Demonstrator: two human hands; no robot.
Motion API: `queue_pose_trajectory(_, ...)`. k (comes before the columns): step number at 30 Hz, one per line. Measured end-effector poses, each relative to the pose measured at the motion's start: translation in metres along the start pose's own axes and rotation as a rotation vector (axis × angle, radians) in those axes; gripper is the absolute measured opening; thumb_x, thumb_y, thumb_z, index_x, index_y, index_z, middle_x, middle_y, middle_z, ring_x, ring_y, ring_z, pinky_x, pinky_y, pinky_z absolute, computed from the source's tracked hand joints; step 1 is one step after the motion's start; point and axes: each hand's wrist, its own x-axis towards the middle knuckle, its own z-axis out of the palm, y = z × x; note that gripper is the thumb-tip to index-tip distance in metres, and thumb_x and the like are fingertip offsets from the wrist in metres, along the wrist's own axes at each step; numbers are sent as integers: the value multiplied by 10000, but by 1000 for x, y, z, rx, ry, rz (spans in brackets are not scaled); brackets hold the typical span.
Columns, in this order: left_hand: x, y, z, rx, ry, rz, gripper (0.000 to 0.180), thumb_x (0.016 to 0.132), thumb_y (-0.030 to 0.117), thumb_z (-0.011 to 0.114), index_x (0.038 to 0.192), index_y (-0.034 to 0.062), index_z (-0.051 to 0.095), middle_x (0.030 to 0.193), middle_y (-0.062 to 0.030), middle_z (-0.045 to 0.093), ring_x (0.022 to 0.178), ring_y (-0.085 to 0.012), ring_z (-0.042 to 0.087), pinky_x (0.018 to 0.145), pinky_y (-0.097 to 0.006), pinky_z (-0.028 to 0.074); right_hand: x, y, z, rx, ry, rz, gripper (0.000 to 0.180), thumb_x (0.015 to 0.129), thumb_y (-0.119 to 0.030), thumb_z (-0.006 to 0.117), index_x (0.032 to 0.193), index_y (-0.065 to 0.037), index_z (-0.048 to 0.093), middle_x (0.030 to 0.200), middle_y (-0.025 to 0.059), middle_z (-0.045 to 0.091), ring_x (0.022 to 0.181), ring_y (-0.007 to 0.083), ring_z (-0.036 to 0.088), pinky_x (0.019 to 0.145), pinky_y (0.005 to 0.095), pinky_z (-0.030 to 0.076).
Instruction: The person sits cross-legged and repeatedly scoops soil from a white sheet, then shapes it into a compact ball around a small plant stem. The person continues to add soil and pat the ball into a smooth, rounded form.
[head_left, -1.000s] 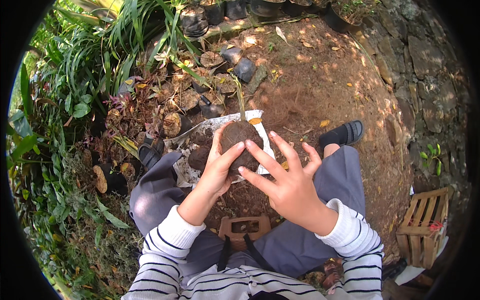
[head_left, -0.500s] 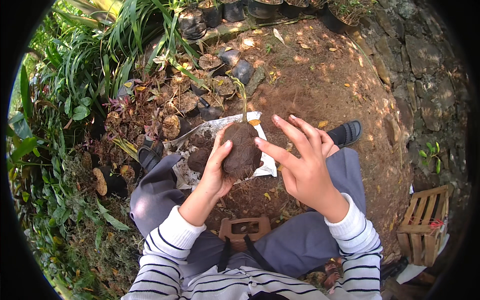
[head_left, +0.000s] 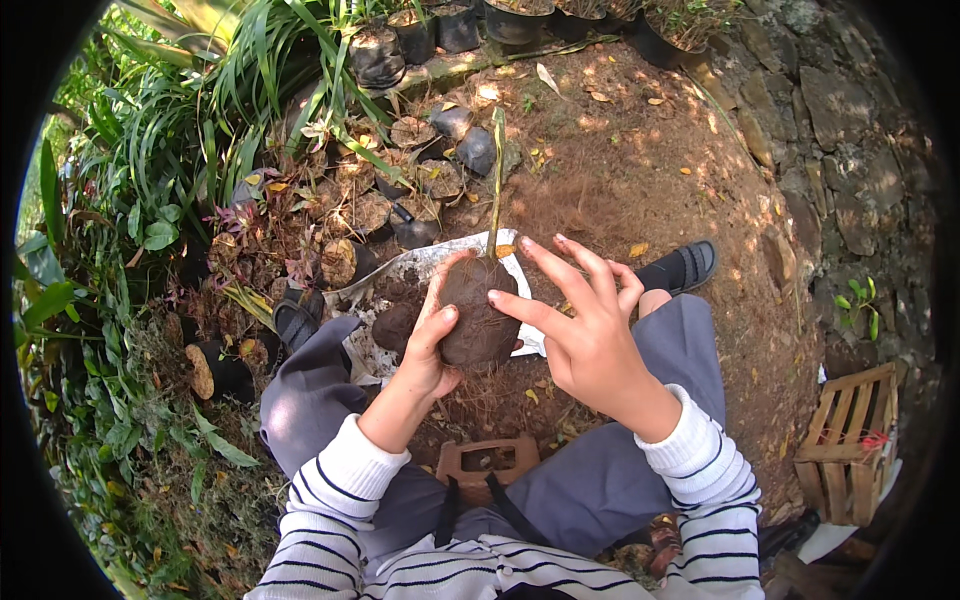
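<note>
Left hand [head_left: 428, 345] wrapped around the root ball [head_left: 478, 312], lifted above the white sheet [head_left: 520, 275] between the knees, thin stem [head_left: 495, 180] poking straight up, right hand [head_left: 590, 335] fingers spread wide, index tip touching the soil, black pots [head_left: 478, 150] clustered beyond

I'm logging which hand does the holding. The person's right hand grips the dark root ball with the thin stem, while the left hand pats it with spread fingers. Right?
Not quite: the hands are swapped. In the head view the left hand grips the root ball, and the right hand touches it with spread fingers.
</note>
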Motion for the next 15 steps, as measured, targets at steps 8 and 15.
queue_pose_trajectory(8,8,-5,-11,235,28,69,973,744,359,796,1509,126,243,1351,-144,487,1259,-282,532,1043,-466,479,2,3,2,72,37,59,567,751,35,571,1212,-280,668,1453,33,503,1309,279,451,999,490,254)
queue_pose_trajectory(15,5,-10,-29,436,41,148,945,661,196,852,1429,79,315,1316,-111,493,1216,-245,548,1027,-422,491,4,1,4,161,54,125,588,726,30,582,1219,-275,674,1475,81,470,1331,329,416,1007,495,241)
